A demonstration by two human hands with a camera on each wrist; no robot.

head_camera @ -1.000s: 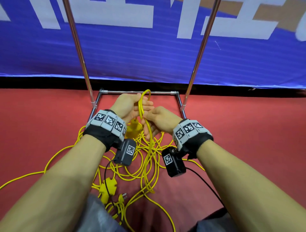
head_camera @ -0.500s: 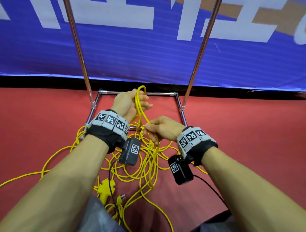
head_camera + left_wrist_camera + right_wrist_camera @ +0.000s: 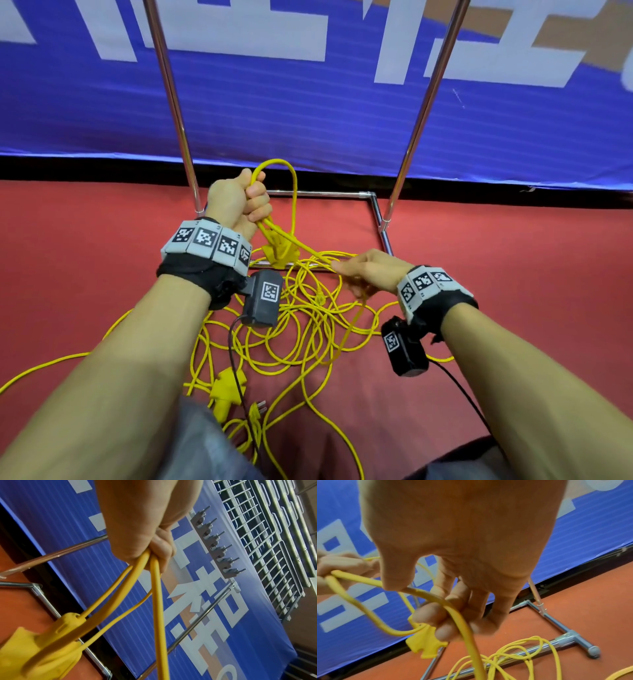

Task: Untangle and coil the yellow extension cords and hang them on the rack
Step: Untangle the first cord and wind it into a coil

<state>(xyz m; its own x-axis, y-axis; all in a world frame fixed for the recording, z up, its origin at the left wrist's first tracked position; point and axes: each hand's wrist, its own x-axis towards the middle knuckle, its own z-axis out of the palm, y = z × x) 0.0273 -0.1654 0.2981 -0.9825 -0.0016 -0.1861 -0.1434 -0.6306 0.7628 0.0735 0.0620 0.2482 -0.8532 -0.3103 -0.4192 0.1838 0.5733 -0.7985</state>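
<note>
Cord [image 3: 310,251] runs taut from left hand [image 3: 236,202], fisted round a few strands upper centre w/ a loop above, down-right to right hand [image 3: 368,274] pinching it; tangle [image 3: 308,329] lies below on floor (right hand nearer).

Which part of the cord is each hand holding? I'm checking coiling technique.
Left hand grips the gathered loops of the yellow cord near their top; right hand pinches one strand leading from them.
</note>
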